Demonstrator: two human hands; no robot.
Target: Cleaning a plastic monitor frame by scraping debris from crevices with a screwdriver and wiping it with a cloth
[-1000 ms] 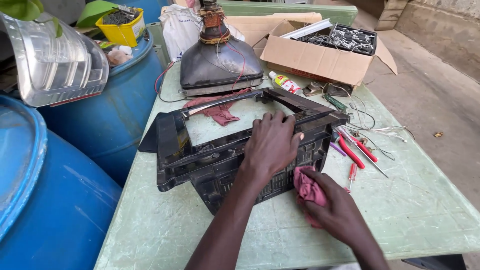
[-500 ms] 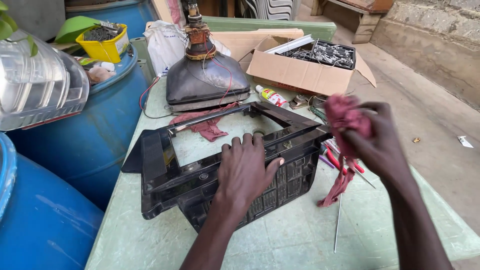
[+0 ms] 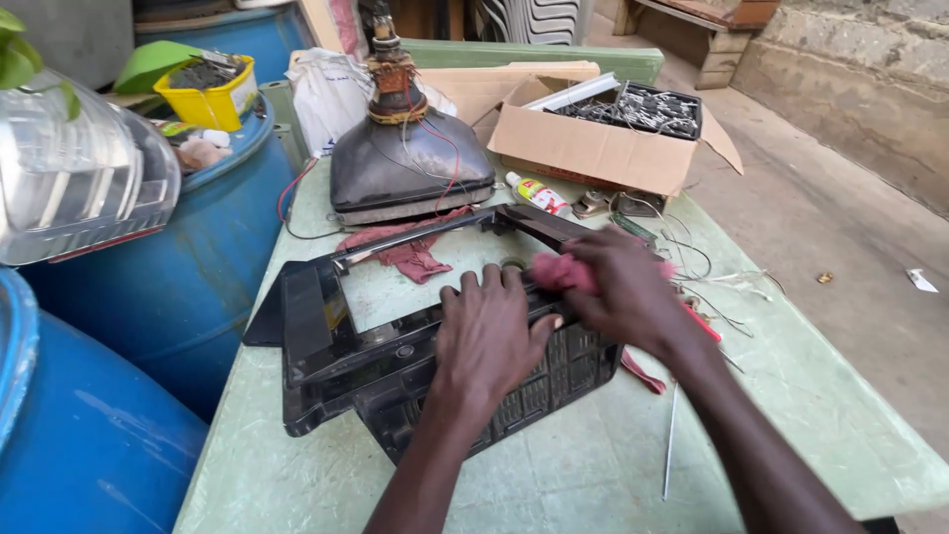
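A black plastic television casing [image 3: 346, 346] lies face up on the pale green table [image 3: 791, 415]. My left hand [image 3: 486, 331] presses flat on the casing's near edge, fingers spread. My right hand [image 3: 623, 292] grips a reddish-pink rag [image 3: 554, 272] and holds it against the casing's right upper edge. A second dark red cloth [image 3: 410, 257] lies on the table inside the casing's frame opening.
A bare picture tube [image 3: 405, 163] stands behind the casing. An open cardboard box [image 3: 593, 148] with metal parts sits at the back right, a small bottle [image 3: 534, 193] beside it. Red-handled tools and wires [image 3: 702, 307] lie right of the casing. Blue barrels [image 3: 188, 287] crowd the left.
My right hand came down from mid-air with the rag onto the casing's right edge. My left hand stays pressed on the casing.
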